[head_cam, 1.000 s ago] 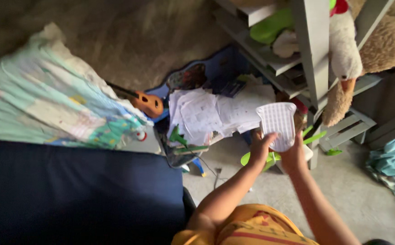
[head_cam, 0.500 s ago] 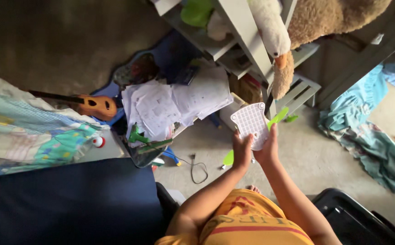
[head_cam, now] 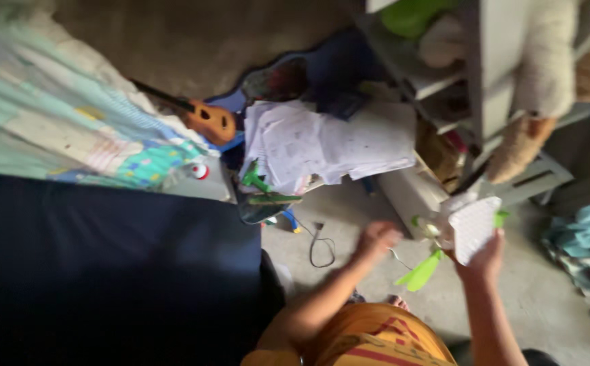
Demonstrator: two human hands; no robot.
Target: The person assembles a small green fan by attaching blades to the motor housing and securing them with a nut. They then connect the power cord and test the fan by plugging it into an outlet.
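Bedding dominates the left of the scene: a dark blue mattress (head_cam: pixel 105 264) fills the near left, with a pale patterned quilt (head_cam: pixel 57 115) bunched beyond it. At far right stands a grey shelf unit (head_cam: pixel 492 74) hung with a plush toy (head_cam: pixel 546 74), and a heap of loose white papers (head_cam: pixel 322 142) spills across the clutter at its foot, beside a small orange toy guitar (head_cam: pixel 207 120). A crumpled teal cloth (head_cam: pixel 586 251) lies on the concrete floor (head_cam: pixel 349 210) at the right edge, and a black cord (head_cam: pixel 319 247) curls near the middle. Close to the shelf's base, the right hand (head_cam: pixel 486 261) grips a white gridded plastic panel (head_cam: pixel 475 227) by its lower edge, fingers wrapped around it, holding it up off the floor. The left hand (head_cam: pixel 375 238) is off the panel, motion-blurred, fingers loosely curled on nothing that can be made out. A green plastic blade (head_cam: pixel 420 273) shows just below the panel; whether it is attached cannot be told. The handling appears to be one-handed at this point, the panel held clear of the clutter.
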